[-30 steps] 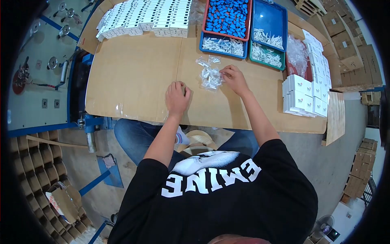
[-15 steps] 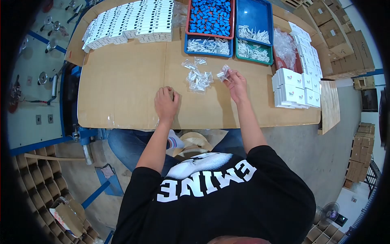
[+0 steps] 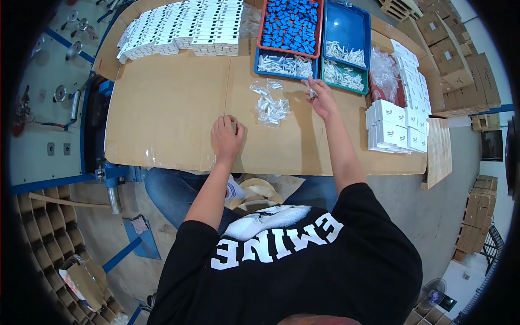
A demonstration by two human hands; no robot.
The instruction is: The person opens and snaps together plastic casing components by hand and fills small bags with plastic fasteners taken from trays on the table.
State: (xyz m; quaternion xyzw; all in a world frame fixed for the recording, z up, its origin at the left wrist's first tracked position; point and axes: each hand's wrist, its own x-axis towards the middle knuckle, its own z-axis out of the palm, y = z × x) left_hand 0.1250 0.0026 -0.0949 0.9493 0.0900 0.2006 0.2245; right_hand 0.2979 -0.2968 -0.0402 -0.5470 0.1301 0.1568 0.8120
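Note:
My right hand [image 3: 322, 99] is raised near the front edges of the blue and green trays, pinching a small clear plastic bag [image 3: 312, 93] that the fingers partly cover. Flat against the cardboard, my left hand [image 3: 227, 138] rests with its fingers curled in, and nothing shows in it. Between the two hands, toward the trays, lies a loose pile of small clear bags [image 3: 272, 111] with white pieces inside.
A red tray of blue pieces [image 3: 290, 26] overlaps a blue tray of white plugs [image 3: 285, 64]. Beside them, another blue tray [image 3: 345, 30] overlaps a green tray [image 3: 343, 76]. White boxes stand stacked at left [image 3: 181, 27] and right [image 3: 391, 127]. Crumpled plastic bags [image 3: 383, 73] lie nearby.
My right hand has moved forward and slightly right, toward the trays, with the small bag. My left hand stays in place on the cardboard. The whole view has shifted slightly.

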